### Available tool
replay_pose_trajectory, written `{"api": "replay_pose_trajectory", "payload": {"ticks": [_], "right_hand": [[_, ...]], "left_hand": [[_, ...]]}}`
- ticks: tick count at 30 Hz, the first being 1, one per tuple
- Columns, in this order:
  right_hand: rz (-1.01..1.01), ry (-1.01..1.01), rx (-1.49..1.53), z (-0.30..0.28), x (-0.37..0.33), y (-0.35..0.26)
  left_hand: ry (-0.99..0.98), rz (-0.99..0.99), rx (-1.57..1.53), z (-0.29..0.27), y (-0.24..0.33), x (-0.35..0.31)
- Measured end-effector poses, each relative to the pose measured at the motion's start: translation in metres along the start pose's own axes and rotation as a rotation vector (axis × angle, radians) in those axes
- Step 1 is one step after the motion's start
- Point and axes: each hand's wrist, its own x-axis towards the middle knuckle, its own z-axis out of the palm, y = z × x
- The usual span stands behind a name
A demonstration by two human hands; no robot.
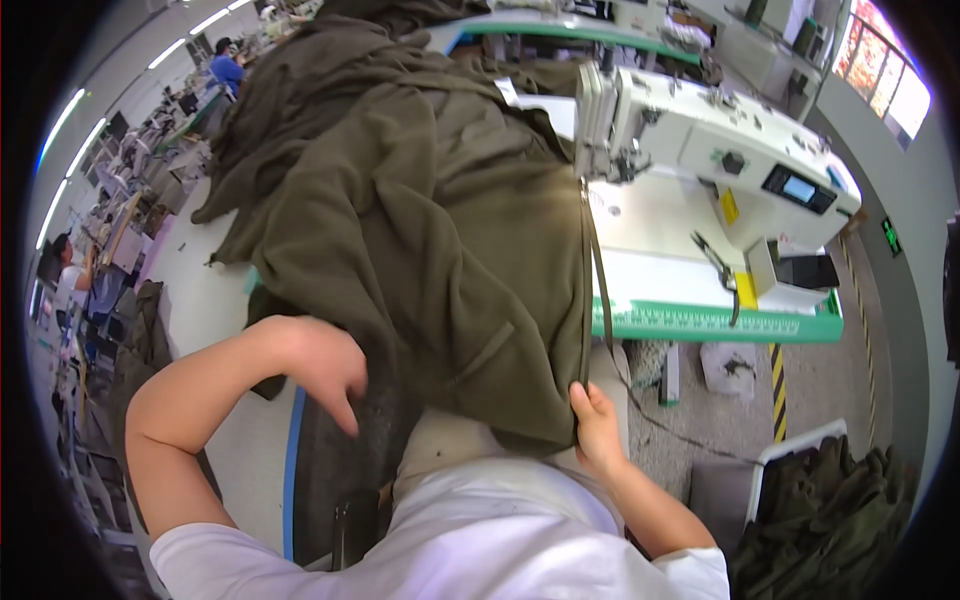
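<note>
A large dark olive fabric piece (480, 270) lies in folds over the sewing table and hangs down to my lap. Its right edge runs straight up to the needle area of a white sewing machine (690, 125). My right hand (598, 425) pinches this edge near the lower corner, thumb on top. From the needle area a narrow olive strip (603, 290) trails down beside the edge, then off to the lower right. My left hand (325, 365) is held bent at the fabric's near left side, slightly blurred, fingers apart and pointing down, with nothing visible in it.
Thread snips (715, 258) and a small open box (785, 275) lie right of the needle. A green ruled strip (720, 322) borders the table's front. At lower right stands a bin (765, 490) of olive fabric. Other people (226, 68) sit at far-left tables.
</note>
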Motion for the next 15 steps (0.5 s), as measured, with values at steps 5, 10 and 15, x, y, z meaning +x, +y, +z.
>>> {"api": "replay_pose_trajectory", "payload": {"ticks": [5, 10, 15], "right_hand": [[-0.033, -0.1, -0.038, 0.003, -0.009, -0.009], [-0.084, -0.109, -0.088, -0.001, -0.013, -0.015], [-0.07, -0.134, -0.198, -0.018, 0.001, -0.008]], "left_hand": [[0.578, 0.853, -0.158, -0.048, 0.065, 0.028], [1.313, 0.731, -0.164, -0.117, 0.082, 0.141], [1.429, 0.095, 0.025, -0.134, 0.065, 0.201]]}}
